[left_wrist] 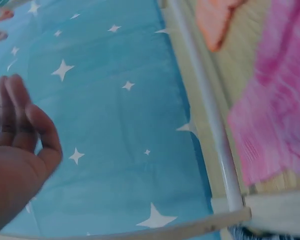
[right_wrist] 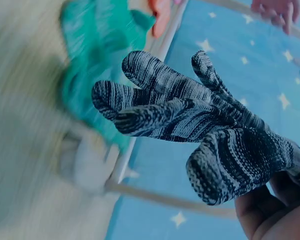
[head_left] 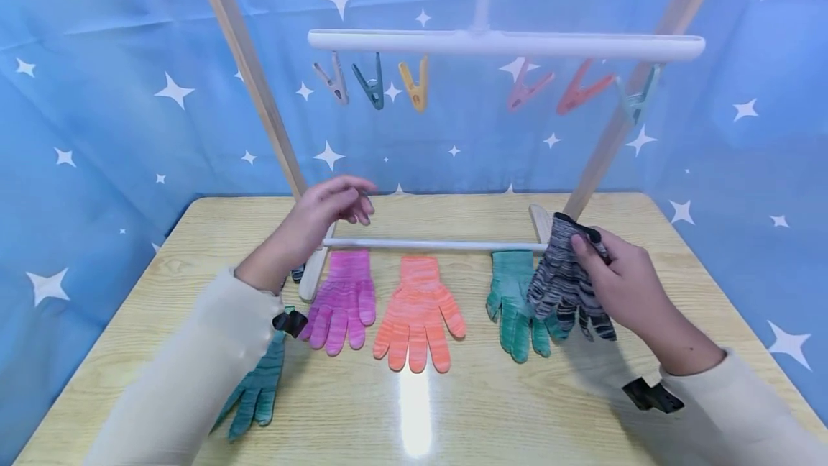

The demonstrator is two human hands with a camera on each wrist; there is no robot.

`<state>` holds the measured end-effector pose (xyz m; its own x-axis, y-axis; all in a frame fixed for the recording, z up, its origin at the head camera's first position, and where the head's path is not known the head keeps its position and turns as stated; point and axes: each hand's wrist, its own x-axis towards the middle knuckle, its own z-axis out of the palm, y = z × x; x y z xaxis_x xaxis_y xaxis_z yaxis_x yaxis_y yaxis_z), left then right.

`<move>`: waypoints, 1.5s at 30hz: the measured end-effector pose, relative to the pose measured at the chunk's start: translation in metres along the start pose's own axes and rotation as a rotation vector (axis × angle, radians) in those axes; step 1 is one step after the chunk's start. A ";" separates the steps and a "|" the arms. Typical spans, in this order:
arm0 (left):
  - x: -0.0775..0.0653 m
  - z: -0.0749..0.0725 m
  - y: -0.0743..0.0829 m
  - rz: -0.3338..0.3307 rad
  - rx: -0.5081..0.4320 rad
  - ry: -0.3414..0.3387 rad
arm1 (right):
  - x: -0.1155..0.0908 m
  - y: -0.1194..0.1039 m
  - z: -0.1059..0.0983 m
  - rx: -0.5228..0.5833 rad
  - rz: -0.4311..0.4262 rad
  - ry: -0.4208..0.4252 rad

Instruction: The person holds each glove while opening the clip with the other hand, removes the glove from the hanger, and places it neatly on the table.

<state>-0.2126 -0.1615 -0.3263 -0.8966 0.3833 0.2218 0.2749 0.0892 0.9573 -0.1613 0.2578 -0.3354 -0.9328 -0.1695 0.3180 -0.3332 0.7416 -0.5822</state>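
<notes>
In the head view my right hand (head_left: 630, 282) pinches a black-and-grey striped knit glove (head_left: 559, 272) at its cuff, thumb on the near side. The glove hangs fingers down, overlapping a green glove (head_left: 514, 300) on the table. The right wrist view shows the striped glove (right_wrist: 174, 107) close up, its fingers spread. My left hand (head_left: 336, 201) is held over the left end of a white rod, holding nothing, fingers loosely bent. Nearest below it lie a magenta glove (head_left: 343, 300) and an orange glove (head_left: 417, 315).
A white hanger (head_left: 504, 44) carries several clothespins (head_left: 418, 85) along its underside. Wooden posts (head_left: 252, 78) rise on both sides, joined low by the white rod (head_left: 440, 244). A teal glove (head_left: 259, 394) lies partly under my left sleeve. Star-patterned blue cloth (head_left: 162, 171) surrounds the table.
</notes>
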 end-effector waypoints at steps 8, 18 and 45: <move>-0.024 0.026 -0.011 -0.043 0.566 -0.075 | -0.004 0.033 -0.021 -0.020 0.115 -0.037; -0.040 0.042 -0.025 -0.080 0.697 -0.084 | 0.001 0.081 -0.035 -0.038 0.270 -0.153; -0.045 0.045 -0.032 -0.084 0.953 -0.029 | 0.034 0.138 -0.015 -0.288 0.256 -0.376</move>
<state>-0.1649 -0.1401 -0.3752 -0.9207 0.3633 0.1423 0.3888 0.8234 0.4134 -0.2371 0.3641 -0.3937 -0.9817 -0.1413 -0.1280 -0.0866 0.9286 -0.3608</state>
